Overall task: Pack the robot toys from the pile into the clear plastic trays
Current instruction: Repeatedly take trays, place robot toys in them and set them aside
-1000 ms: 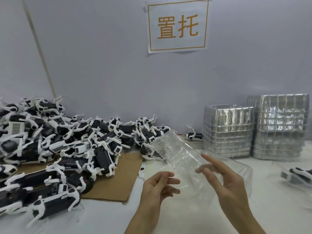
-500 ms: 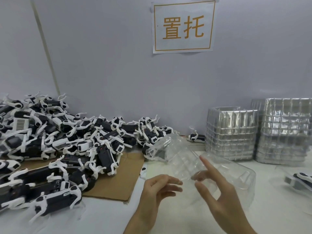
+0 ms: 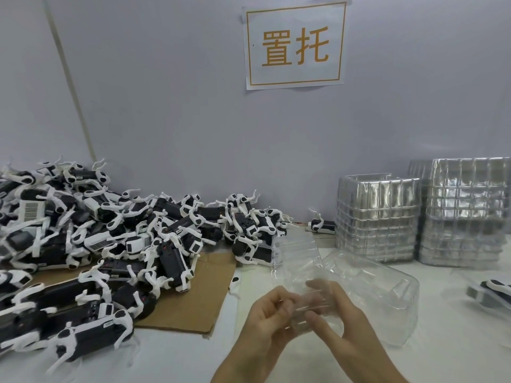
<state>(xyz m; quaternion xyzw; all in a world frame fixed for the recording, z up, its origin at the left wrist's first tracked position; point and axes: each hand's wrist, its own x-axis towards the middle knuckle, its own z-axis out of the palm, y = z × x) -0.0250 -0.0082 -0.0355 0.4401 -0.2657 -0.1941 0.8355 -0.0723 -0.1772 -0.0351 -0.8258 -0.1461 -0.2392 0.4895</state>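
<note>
Table, left hand, right hand pinching tray (clear)

Your left hand and right hand now meet, gripping the clear tray, its far end swung toward twelve o'clock.

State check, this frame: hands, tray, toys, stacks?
clear tray: empty, held at its near end by both hands.
left hand: pinching the tray.
right hand: gripping the tray.
robot toy pile: heaped, unpacked, partly on cardboard.
tray stacks: two, nested, untouched.
stray toy: lying alone beside the left stack.
</note>
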